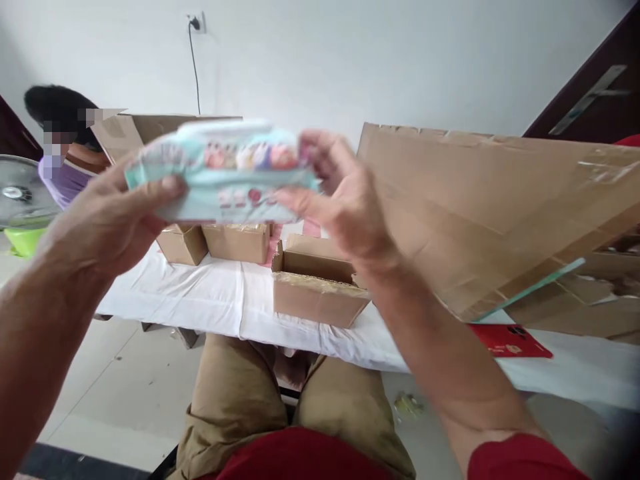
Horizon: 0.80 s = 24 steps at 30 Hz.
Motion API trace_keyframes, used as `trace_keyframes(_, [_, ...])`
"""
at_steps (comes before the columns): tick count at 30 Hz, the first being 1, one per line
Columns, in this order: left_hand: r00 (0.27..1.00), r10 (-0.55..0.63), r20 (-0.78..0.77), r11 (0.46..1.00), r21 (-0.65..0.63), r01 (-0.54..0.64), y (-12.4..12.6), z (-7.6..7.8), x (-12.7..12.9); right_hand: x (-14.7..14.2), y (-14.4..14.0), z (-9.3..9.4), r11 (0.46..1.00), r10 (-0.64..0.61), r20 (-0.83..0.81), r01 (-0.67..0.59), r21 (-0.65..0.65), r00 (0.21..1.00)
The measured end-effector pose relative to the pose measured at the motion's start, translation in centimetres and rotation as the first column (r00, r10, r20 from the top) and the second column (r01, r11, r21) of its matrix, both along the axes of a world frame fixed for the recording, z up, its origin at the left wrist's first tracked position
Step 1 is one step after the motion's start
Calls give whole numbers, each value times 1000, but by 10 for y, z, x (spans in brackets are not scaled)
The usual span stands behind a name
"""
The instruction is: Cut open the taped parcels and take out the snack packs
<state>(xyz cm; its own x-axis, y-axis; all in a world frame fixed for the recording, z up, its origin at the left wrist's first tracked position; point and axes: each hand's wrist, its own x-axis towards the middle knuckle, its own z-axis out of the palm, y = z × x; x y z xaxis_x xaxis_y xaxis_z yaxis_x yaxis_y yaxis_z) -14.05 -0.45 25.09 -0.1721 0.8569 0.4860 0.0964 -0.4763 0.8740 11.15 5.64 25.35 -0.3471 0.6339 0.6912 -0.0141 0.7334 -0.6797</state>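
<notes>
I hold a soft pale-blue pack [225, 173] printed with small pink and red cartoon pictures up in front of me, level and blurred. My left hand [113, 217] grips its left end, thumb on the front face. My right hand [340, 197] grips its right end with fingers curled around the edge. Below the pack, an open small cardboard box [317, 280] sits on the white-covered table [210, 297].
Two more small cardboard boxes [235, 241] stand further back on the table. A large open carton [495, 213] lies at the right, with a red card [510, 341] near it. Another person [63, 150] sits at far left beside a fan [20, 193].
</notes>
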Motion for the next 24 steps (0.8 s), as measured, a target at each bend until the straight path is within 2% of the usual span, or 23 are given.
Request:
trace_keyframes(1, [997,-72,-1,994,-84,71,-4,-17,-13,-12,-4,-16,998,24,32,-22,-59,999])
trace_keyframes(2, [998,-52,29,990,-129,55,-9,-37,-26,-24,-8,-34,993,55,50,-49,-108,997])
trace_keyframes(4, [994,32,101,971,-239,-7,-18,-77,-50,-49,-15,-71,980,89,47,-79,-182,995])
trace_keyframes(7, [971,141,194,919,-389,-56,-32,-134,-76,-81,-20,-128,971,18,81,3,-241,997])
trace_keyframes(9, [958,172,229,874,-485,-41,-35,-165,-85,-97,-16,-163,958,1,117,33,-286,993])
trace_keyframes(11, [952,169,255,845,-535,-7,-31,-188,-88,-108,-7,-194,945,-9,151,58,-323,989])
trace_keyframes(14, [948,157,278,839,-544,21,-8,-214,-88,-117,13,-231,931,-65,190,128,-342,980])
trace_keyframes(17, [956,101,276,860,-507,55,26,-232,-88,-123,37,-255,918,-128,210,196,-346,969])
trace_keyframes(21, [988,42,148,903,-429,26,77,-250,-95,-130,71,-270,904,-192,211,257,-343,958])
trace_keyframes(24, [996,75,41,909,-414,-51,107,-263,-100,-133,91,-278,889,-249,218,312,-334,944])
